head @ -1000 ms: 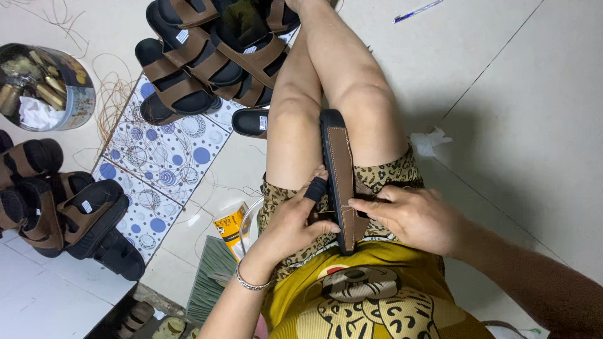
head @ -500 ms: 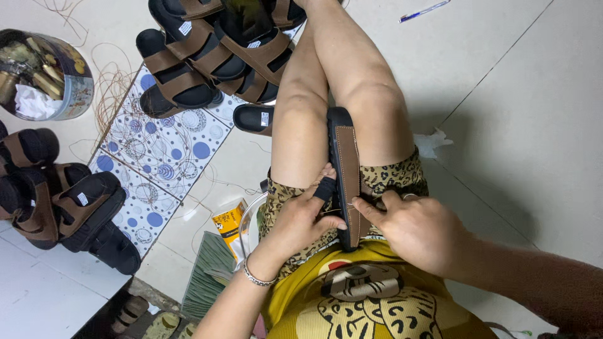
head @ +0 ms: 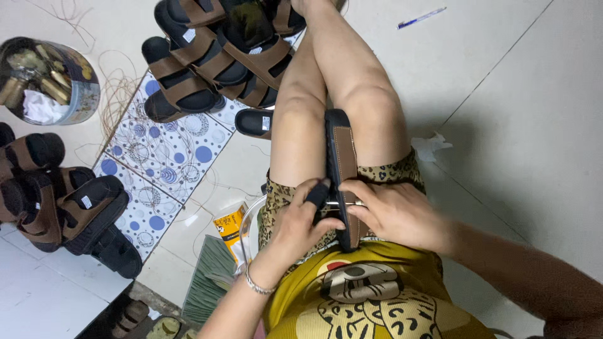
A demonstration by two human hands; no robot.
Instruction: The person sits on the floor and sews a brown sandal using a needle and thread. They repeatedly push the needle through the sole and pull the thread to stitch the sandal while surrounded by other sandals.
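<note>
1. The sandal (head: 340, 157), a black sole with a brown strap stitched along its edge, lies lengthwise on the person's lap between the two thighs, toe pointing away from the body.
2. The left hand (head: 303, 221) curls around the near end of the sandal, its forefinger wearing a dark fingertip cover pressed against the sole's edge.
3. The right hand (head: 396, 213) closes over the strap from the other side, fingers pinching a small metal piece (head: 347, 203) at the strap.
4. Compared with half a second ago, both hands keep the same grip; the sandal sits in nearly the same place on the lap.
5. Beyond the knees, a heap of matching brown-strapped sandals (head: 217, 53) rests on the floor (head: 515, 107), partly over a patterned sheet (head: 163, 163) with blue dots and rings.
6. Further left stand a round tin (head: 49, 81) of small items and another pile of sandals (head: 63, 210).
</note>
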